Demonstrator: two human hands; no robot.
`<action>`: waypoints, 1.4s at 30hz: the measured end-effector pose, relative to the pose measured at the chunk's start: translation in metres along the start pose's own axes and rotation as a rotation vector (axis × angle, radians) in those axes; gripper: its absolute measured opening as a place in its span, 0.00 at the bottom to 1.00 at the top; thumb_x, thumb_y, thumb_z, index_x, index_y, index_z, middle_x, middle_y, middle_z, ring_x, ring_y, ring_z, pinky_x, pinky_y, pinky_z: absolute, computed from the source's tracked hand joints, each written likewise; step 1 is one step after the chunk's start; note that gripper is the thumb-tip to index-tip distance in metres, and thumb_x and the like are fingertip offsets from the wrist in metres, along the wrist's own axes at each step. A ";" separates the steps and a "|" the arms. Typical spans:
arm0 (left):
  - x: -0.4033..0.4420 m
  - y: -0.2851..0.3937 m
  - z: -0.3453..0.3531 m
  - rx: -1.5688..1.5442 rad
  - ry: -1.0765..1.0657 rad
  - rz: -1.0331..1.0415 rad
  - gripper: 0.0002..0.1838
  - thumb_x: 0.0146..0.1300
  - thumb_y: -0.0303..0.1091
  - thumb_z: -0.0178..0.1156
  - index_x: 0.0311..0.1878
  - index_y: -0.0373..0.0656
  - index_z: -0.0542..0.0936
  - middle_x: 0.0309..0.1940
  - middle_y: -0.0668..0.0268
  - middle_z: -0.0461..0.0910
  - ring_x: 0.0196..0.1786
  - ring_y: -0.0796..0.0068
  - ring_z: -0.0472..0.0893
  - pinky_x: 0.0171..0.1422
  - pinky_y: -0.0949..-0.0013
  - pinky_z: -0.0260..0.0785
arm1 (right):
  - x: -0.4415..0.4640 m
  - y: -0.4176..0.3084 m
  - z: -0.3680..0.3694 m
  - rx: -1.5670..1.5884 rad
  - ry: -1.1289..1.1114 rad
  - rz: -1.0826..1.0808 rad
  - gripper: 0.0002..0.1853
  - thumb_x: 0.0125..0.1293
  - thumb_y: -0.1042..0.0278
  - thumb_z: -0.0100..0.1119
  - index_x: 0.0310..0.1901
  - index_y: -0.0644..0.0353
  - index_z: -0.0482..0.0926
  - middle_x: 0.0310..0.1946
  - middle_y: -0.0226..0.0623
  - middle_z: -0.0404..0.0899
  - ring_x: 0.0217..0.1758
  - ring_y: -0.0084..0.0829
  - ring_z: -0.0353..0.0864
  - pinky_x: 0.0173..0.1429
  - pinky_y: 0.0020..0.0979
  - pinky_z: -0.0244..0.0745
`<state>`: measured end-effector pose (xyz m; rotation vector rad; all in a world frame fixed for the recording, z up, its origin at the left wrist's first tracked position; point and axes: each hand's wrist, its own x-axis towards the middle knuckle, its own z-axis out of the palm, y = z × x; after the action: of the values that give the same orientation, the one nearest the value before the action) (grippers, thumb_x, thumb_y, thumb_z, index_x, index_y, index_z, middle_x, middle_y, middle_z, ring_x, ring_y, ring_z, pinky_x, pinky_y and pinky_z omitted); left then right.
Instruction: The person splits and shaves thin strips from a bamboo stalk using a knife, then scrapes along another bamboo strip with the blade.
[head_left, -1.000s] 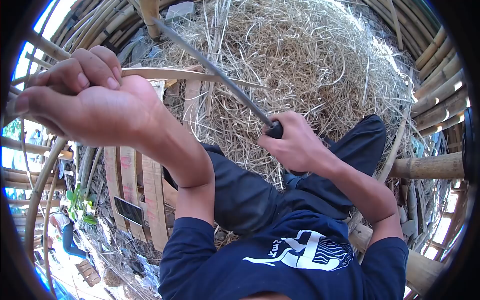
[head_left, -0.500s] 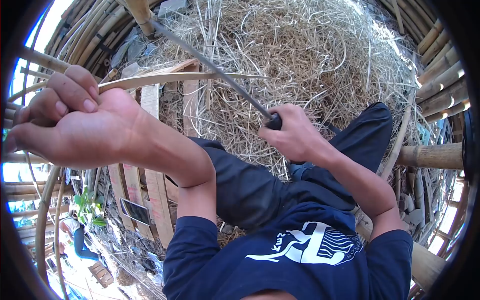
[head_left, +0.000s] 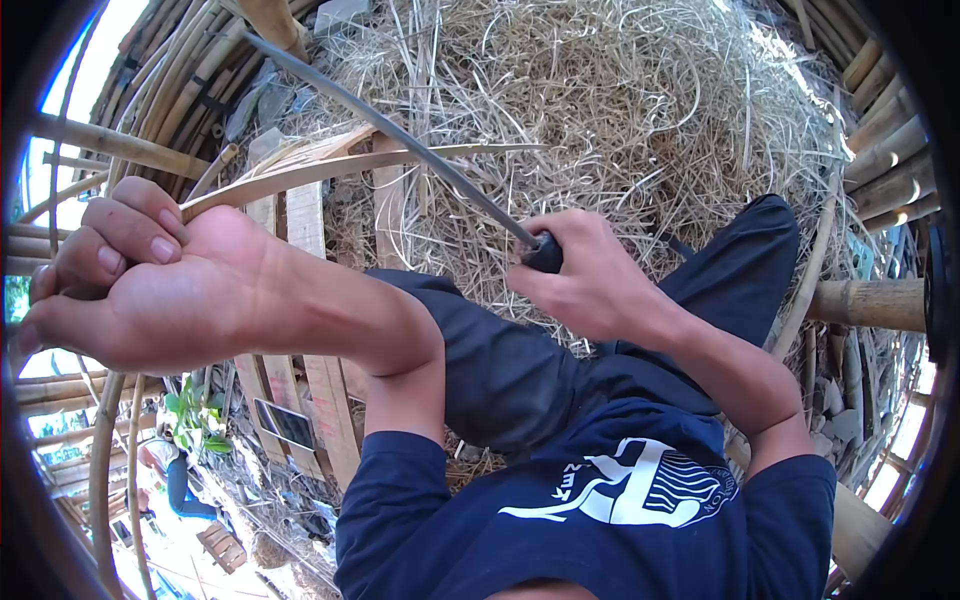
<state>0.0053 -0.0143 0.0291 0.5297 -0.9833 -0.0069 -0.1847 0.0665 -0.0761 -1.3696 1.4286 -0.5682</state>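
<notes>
My left hand [head_left: 140,270] is raised at the left, fingers curled round one end of a thin bamboo strip [head_left: 290,177]. The strip bows out to the right, its free tip above the shavings. In my right hand [head_left: 585,270], closed in front of my knees, is the dark handle of a long-bladed knife [head_left: 400,135]. The blade slants up and left and crosses over the strip; whether the edge touches it I cannot tell.
A heap of bamboo shavings [head_left: 620,110] covers the ground ahead. Wooden slats [head_left: 325,400] lie left of my leg, with a flat dark-screened device [head_left: 285,424] on them. Bamboo poles [head_left: 870,303] stand around. Another person [head_left: 175,475] is far off at lower left.
The knife blade has shifted left along the strip, and its tip reaches farther to the upper left. My left hand has dropped slightly, keeping its hold.
</notes>
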 end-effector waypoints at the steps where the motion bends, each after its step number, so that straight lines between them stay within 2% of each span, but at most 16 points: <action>1: 0.001 0.001 -0.001 0.009 0.008 0.007 0.24 0.75 0.56 0.34 0.30 0.47 0.60 0.13 0.74 0.54 0.11 0.84 0.49 0.16 0.78 0.47 | -0.004 -0.012 0.000 0.022 0.016 -0.089 0.14 0.53 0.66 0.59 0.26 0.73 0.75 0.17 0.52 0.74 0.22 0.45 0.75 0.33 0.40 0.71; 5: -0.001 0.001 -0.003 -0.027 0.024 -0.002 0.23 0.76 0.53 0.35 0.29 0.46 0.61 0.13 0.74 0.55 0.11 0.84 0.50 0.15 0.78 0.47 | -0.016 -0.039 -0.002 0.093 0.012 -0.257 0.13 0.52 0.67 0.59 0.27 0.72 0.75 0.18 0.54 0.73 0.24 0.51 0.75 0.34 0.40 0.71; 7: -0.002 0.002 -0.002 -0.037 0.004 -0.016 0.22 0.76 0.50 0.35 0.28 0.46 0.61 0.13 0.73 0.56 0.11 0.84 0.50 0.15 0.77 0.48 | -0.013 -0.030 0.002 0.092 0.013 -0.265 0.13 0.52 0.67 0.58 0.27 0.73 0.75 0.17 0.53 0.73 0.22 0.46 0.74 0.33 0.40 0.71; 10: -0.005 0.008 0.002 0.104 0.076 0.010 0.21 0.77 0.46 0.34 0.26 0.48 0.58 0.14 0.74 0.53 0.13 0.84 0.48 0.18 0.77 0.45 | -0.008 -0.006 0.008 0.075 -0.110 0.038 0.15 0.53 0.66 0.57 0.27 0.75 0.75 0.16 0.49 0.73 0.20 0.38 0.70 0.34 0.39 0.70; 15: -0.007 0.010 0.008 0.033 0.043 0.038 0.21 0.77 0.46 0.33 0.26 0.48 0.58 0.15 0.75 0.54 0.13 0.84 0.48 0.17 0.75 0.45 | -0.012 -0.023 -0.004 0.042 -0.029 -0.055 0.15 0.53 0.65 0.58 0.27 0.74 0.76 0.15 0.46 0.71 0.20 0.34 0.70 0.33 0.39 0.70; 17: -0.007 0.009 0.003 0.026 0.033 0.025 0.21 0.77 0.45 0.33 0.26 0.48 0.58 0.15 0.75 0.54 0.13 0.84 0.48 0.18 0.76 0.46 | -0.014 -0.031 -0.007 0.098 0.001 -0.171 0.15 0.53 0.65 0.58 0.27 0.73 0.76 0.15 0.45 0.71 0.20 0.33 0.71 0.33 0.37 0.70; 21: -0.010 0.014 0.006 -0.011 0.015 0.021 0.21 0.77 0.45 0.33 0.26 0.48 0.58 0.15 0.75 0.54 0.13 0.83 0.48 0.18 0.75 0.46 | -0.017 -0.017 0.003 0.148 -0.040 -0.153 0.16 0.53 0.64 0.59 0.26 0.74 0.75 0.15 0.45 0.72 0.20 0.33 0.70 0.32 0.37 0.70; 23: -0.009 0.013 0.003 0.080 0.074 0.017 0.21 0.77 0.45 0.33 0.26 0.49 0.58 0.15 0.75 0.54 0.14 0.84 0.48 0.18 0.75 0.45 | -0.010 -0.001 0.000 -0.011 -0.095 -0.015 0.16 0.53 0.64 0.59 0.25 0.74 0.75 0.15 0.46 0.72 0.20 0.31 0.70 0.32 0.37 0.70; 24: -0.004 0.011 -0.001 0.031 -0.030 0.024 0.21 0.77 0.49 0.34 0.28 0.48 0.59 0.14 0.74 0.55 0.11 0.84 0.51 0.17 0.75 0.49 | -0.009 -0.003 -0.001 -0.025 -0.026 -0.071 0.16 0.53 0.64 0.59 0.25 0.74 0.75 0.15 0.48 0.72 0.19 0.33 0.70 0.32 0.37 0.70; 29: -0.005 0.007 0.005 0.010 -0.029 0.013 0.22 0.77 0.50 0.34 0.27 0.49 0.57 0.14 0.75 0.54 0.12 0.85 0.51 0.17 0.76 0.49 | -0.015 -0.033 -0.010 -0.014 -0.015 -0.154 0.14 0.51 0.67 0.57 0.25 0.74 0.75 0.15 0.49 0.71 0.19 0.38 0.69 0.32 0.38 0.69; 31: -0.008 0.012 0.009 -0.032 -0.009 -0.031 0.20 0.77 0.44 0.33 0.26 0.49 0.57 0.15 0.75 0.52 0.14 0.83 0.47 0.19 0.75 0.44 | -0.016 -0.038 -0.009 0.035 0.006 -0.221 0.14 0.51 0.66 0.57 0.26 0.74 0.75 0.15 0.48 0.72 0.19 0.37 0.69 0.31 0.37 0.69; 35: -0.005 0.009 -0.001 0.007 -0.012 -0.017 0.22 0.76 0.51 0.34 0.27 0.50 0.57 0.13 0.76 0.53 0.11 0.85 0.50 0.15 0.78 0.46 | -0.011 -0.008 -0.002 -0.032 -0.106 -0.031 0.15 0.51 0.65 0.58 0.27 0.74 0.76 0.16 0.48 0.73 0.20 0.37 0.72 0.33 0.38 0.70; 37: -0.007 0.009 0.000 -0.052 -0.062 -0.014 0.20 0.77 0.44 0.34 0.25 0.48 0.57 0.14 0.75 0.51 0.13 0.84 0.47 0.18 0.77 0.41 | -0.011 -0.002 -0.004 -0.050 -0.034 -0.002 0.16 0.52 0.64 0.58 0.28 0.74 0.76 0.17 0.49 0.74 0.21 0.37 0.76 0.34 0.39 0.71; 39: -0.005 0.007 0.002 -0.064 -0.065 -0.003 0.20 0.77 0.43 0.35 0.25 0.49 0.57 0.14 0.75 0.52 0.13 0.84 0.47 0.17 0.77 0.41 | -0.013 -0.012 -0.009 -0.020 -0.091 0.040 0.16 0.52 0.64 0.58 0.29 0.75 0.77 0.19 0.52 0.75 0.23 0.41 0.77 0.36 0.40 0.72; 41: -0.006 0.010 0.009 -0.058 -0.018 -0.035 0.21 0.77 0.42 0.36 0.24 0.50 0.57 0.14 0.75 0.53 0.13 0.84 0.47 0.17 0.77 0.41 | -0.015 -0.028 -0.010 -0.094 -0.060 -0.048 0.16 0.52 0.64 0.58 0.29 0.75 0.77 0.19 0.53 0.75 0.24 0.46 0.76 0.37 0.40 0.72; 42: -0.005 0.010 0.005 -0.068 -0.046 -0.052 0.25 0.77 0.50 0.33 0.22 0.50 0.57 0.13 0.77 0.54 0.10 0.86 0.49 0.14 0.79 0.43 | -0.016 -0.036 -0.011 -0.095 -0.080 -0.042 0.16 0.52 0.64 0.58 0.28 0.75 0.76 0.19 0.54 0.75 0.26 0.49 0.76 0.38 0.40 0.73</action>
<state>-0.0038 -0.0072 0.0319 0.4942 -1.0109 -0.0987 -0.1814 0.0695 -0.0352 -1.4843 1.3804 -0.4721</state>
